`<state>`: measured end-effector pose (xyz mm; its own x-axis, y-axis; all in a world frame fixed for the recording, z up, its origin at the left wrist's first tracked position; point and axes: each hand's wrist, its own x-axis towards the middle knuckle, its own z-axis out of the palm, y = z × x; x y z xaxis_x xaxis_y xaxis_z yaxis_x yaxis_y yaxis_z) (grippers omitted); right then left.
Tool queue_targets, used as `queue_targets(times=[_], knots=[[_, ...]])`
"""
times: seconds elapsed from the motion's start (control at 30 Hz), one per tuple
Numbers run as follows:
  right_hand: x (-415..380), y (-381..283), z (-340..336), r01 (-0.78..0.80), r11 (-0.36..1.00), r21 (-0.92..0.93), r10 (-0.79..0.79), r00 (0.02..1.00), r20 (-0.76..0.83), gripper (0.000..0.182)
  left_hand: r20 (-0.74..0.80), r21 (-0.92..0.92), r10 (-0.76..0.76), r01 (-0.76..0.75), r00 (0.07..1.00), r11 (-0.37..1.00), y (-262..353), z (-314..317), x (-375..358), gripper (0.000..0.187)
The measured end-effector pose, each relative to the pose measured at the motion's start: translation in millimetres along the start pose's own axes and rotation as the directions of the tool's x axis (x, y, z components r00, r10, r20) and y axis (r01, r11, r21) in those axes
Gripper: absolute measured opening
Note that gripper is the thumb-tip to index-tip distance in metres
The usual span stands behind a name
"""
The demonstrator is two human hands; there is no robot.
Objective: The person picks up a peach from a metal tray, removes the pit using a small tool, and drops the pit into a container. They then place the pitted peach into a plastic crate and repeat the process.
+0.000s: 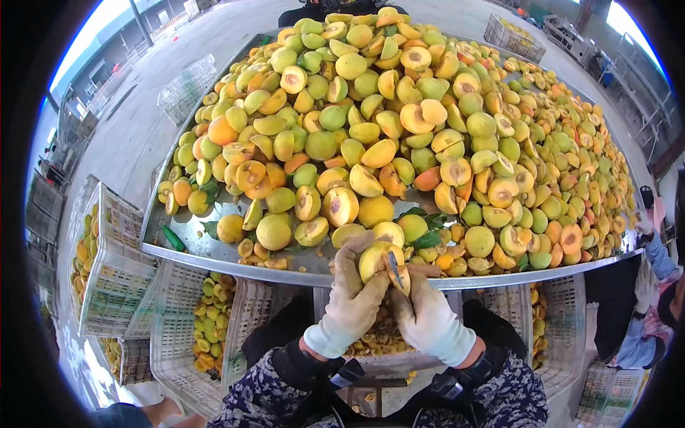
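Both my hands wear pale, stained work gloves and meet at the table's near edge. My left hand (351, 296) is closed around a yellow-green peach (372, 262), its cut side facing right. In my right hand (430, 312), fingers closed, is a small knife with a brown handle (425, 270). Its narrow metal blade (394, 265) lies against the peach's cut flesh, where an orange piece (401, 279) stands apart. The fingers hide part of the knife. Just beyond lies a large heap of halved and whole peaches (351, 143) on the metal table (235, 267).
Plastic crates (118, 267) holding fruit stand at the left, and another crate (171, 335) sits below the table edge. Cut pieces (378, 335) lie beneath my hands. At the right, a co-worker's gloved hand (646, 285) is near the table. Green leaves (428, 239) lie among the fruit.
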<state>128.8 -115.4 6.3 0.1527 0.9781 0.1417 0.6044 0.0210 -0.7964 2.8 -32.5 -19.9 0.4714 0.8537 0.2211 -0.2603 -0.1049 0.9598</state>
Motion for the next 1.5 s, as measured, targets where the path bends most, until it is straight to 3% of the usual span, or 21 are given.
queue_targets(times=[0.1, 0.3, 0.33, 0.37, 0.4, 0.43, 0.47, 0.53, 0.6, 0.63, 0.7, 0.8, 0.9, 0.93, 0.97, 1.0, 1.03, 1.07, 1.23, 1.3, 1.5], knots=[[-1, -5, -1, -0.116, 0.991, -0.066, 0.121, 0.990, 0.074, 0.025, 0.047, 0.354, 0.134, -0.142, 0.990, 0.924, 7, -2, -2, 0.050], [0, -2, -8, 0.003, 0.996, -0.086, 0.011, 0.986, 0.164, 0.031, 0.349, 0.426, 0.188, -0.335, 0.918, 0.840, 19, -23, 8, 0.025], [-2, -1, -8, -0.001, 0.997, -0.083, 0.015, 0.986, 0.163, 0.031, 0.522, 0.526, 0.330, -0.602, 0.787, 0.601, 14, -35, 17, 0.048], [-3, 1, -9, -0.003, 0.994, -0.111, 0.026, 0.978, 0.205, 0.029, 0.524, 0.526, 0.326, -0.600, 0.787, 0.603, 17, -37, 20, 0.048], [-4, 2, -9, -0.003, 0.990, -0.139, 0.038, 0.968, 0.247, 0.028, 0.403, 0.280, 0.002, -0.125, 0.915, 0.952, 21, -37, 21, 0.050], [-3, 3, -9, -0.008, 0.991, -0.135, 0.041, 0.968, 0.247, 0.028, 0.400, -0.056, -0.362, 0.417, 0.842, 0.907, 27, -37, 23, 0.052], [-2, 4, -10, -0.009, 0.998, -0.059, 0.023, 0.970, 0.240, 0.028, 0.435, -0.060, -0.426, 0.497, 0.793, 0.866, 32, -37, 27, 0.063], [0, 6, -10, -0.001, 1.000, 0.014, -0.003, 0.973, 0.231, 0.028, 0.338, -0.076, -0.322, 0.366, 0.885, 0.927, 28, -28, 22, 0.062], [-1, 9, -9, -0.258, 0.932, 0.254, 0.200, 0.952, 0.230, 0.028, 0.158, -0.125, -0.102, 0.122, 0.982, 0.985, 15, -10, 11, 0.062], [0, 6, -10, -0.257, 0.933, 0.253, 0.201, 0.953, 0.227, 0.028, 0.143, 0.164, 0.044, -0.068, 0.989, 0.984, 5, -7, 5, 0.061], [1, -2, -10, -0.138, 0.974, 0.179, 0.110, 0.981, 0.161, 0.027, 0.184, 0.486, 0.208, -0.273, 0.961, 0.830, -2, -6, 2, 0.057], [0, 4, -11, -0.057, 0.997, 0.055, 0.046, 0.981, 0.186, 0.033, 0.332, 0.486, 0.150, -0.305, 0.931, 0.819, 8, -19, 10, 0.055], [-2, 11, -8, -0.136, 0.990, 0.032, 0.122, 0.952, 0.280, 0.035, 0.394, 0.355, -0.142, -0.008, 0.908, 0.935, 30, -26, 20, 0.027], [-3, 11, -8, -0.143, 0.989, 0.035, 0.127, 0.951, 0.281, 0.035, 0.244, 0.146, -0.483, 0.460, 0.841, 0.876, 29, -23, 22, 0.035], [-2, 12, -8, -0.134, 0.990, 0.052, 0.111, 0.944, 0.309, 0.036, 0.245, 0.147, -0.489, 0.466, 0.837, 0.872, 25, -29, 25, 0.035], [-1, 11, -9, -0.123, 0.990, 0.069, 0.094, 0.938, 0.335, 0.037, 0.435, 0.397, -0.153, -0.036, 0.888, 0.917, 18, -40, 30, 0.036], [0, 9, -11, -0.128, 0.989, 0.070, 0.098, 0.937, 0.337, 0.037, 0.671, 0.476, 0.115, -0.544, 0.733, 0.691, 14, -46, 33, 0.038], [2, 5, -15, -0.163, 0.983, 0.086, 0.118, 0.916, 0.383, 0.037, 0.497, 0.497, -0.280, -0.005, 0.821, 0.867, 39, -38, 34, 0.045], [-6, 17, -3, -0.100, 0.995, 0.023, 0.088, 0.945, 0.316, 0.041, 0.588, 0.527, -0.311, -0.062, 0.746, 0.847, 20, -49, 36, 0.043], [5, -2, -25, -0.553, 0.763, 0.335, 0.265, 0.740, 0.618, 0.042, 0.481, 0.569, -0.484, 0.160, 0.731, 0.807, 30, -42, 32, 0.044], [-2, -5, -41, -0.767, 0.243, 0.594, 0.155, 0.635, 0.757, 0.039, 0.417, 0.093, -0.164, 0.137, 0.894, 0.986, 23, -22, 14, 0.049]])
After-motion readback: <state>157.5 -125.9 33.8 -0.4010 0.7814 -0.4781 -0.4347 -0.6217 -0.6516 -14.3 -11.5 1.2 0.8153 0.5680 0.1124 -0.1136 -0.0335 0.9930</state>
